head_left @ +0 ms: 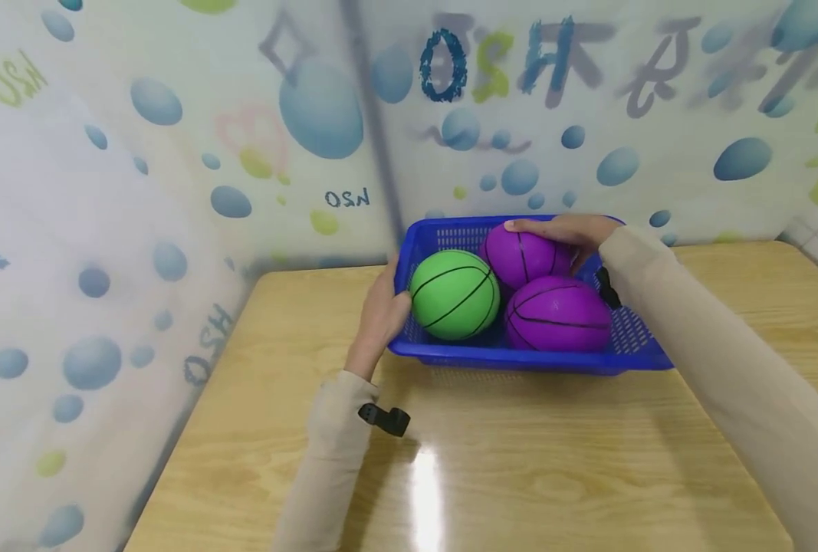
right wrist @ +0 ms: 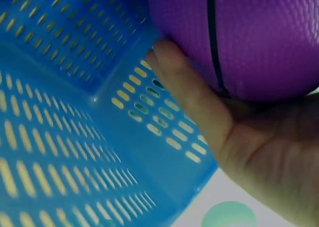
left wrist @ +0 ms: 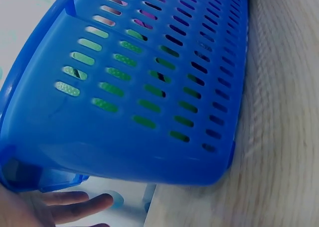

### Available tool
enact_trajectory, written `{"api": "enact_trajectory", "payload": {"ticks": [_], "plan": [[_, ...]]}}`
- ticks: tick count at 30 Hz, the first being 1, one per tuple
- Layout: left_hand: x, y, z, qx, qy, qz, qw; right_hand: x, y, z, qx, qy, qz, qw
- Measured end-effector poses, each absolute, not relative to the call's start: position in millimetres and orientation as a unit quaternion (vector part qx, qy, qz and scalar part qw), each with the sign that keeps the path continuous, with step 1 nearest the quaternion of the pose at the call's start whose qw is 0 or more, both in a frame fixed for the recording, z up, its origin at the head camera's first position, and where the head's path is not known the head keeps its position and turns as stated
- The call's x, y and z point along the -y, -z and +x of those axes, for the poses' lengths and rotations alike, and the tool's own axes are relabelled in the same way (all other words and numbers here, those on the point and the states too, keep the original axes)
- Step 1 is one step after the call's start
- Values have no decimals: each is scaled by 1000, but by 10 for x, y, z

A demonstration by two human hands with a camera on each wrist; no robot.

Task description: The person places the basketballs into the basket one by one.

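A blue plastic basket [head_left: 519,360] with slotted walls stands on the table, holding a green basketball [head_left: 454,295] and two purple basketballs. My left hand [head_left: 383,310] grips the basket's left end at the rim. In the left wrist view, fingers of that left hand [left wrist: 65,207] stretch out just below the rim. My right hand [head_left: 574,230] holds the far purple basketball [head_left: 524,257], which sits at the back of the basket. In the right wrist view, the right hand [right wrist: 224,132] lies against this purple basketball [right wrist: 264,43]. The near purple basketball [head_left: 558,314] rests in front, untouched.
The wooden table [head_left: 553,460] extends in front of the basket and to both sides. A wall [head_left: 243,138] printed with blue and green drops rises close behind the basket and along the left. A black strap [head_left: 384,419] is on the left wrist.
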State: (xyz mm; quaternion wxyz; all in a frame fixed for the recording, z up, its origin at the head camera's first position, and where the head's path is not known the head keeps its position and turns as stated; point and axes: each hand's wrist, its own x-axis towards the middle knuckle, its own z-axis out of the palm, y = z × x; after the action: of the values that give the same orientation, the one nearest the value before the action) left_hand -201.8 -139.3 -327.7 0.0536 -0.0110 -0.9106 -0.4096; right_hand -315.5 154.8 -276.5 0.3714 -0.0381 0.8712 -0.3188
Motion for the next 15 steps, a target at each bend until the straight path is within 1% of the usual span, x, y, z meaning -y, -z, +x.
{"api": "enact_trajectory", "payload": {"ticks": [3, 8, 10, 15], "plan": [[1404, 3299, -2008, 908, 415, -5, 64, -1547, 2737, -3122, -900, 277, -40, 335], [1394, 3322, -1982, 881, 460, 7, 112, -1529, 2657, -3044, -948, 193, -67, 243], [1388, 3334, -1952, 877, 465, 7, 122, -1522, 2643, -3003, -960, 163, -85, 213], [1419, 3322, -1898, 887, 448, 10, 110, -1608, 2583, -2944, -957, 161, -121, 207]]}}
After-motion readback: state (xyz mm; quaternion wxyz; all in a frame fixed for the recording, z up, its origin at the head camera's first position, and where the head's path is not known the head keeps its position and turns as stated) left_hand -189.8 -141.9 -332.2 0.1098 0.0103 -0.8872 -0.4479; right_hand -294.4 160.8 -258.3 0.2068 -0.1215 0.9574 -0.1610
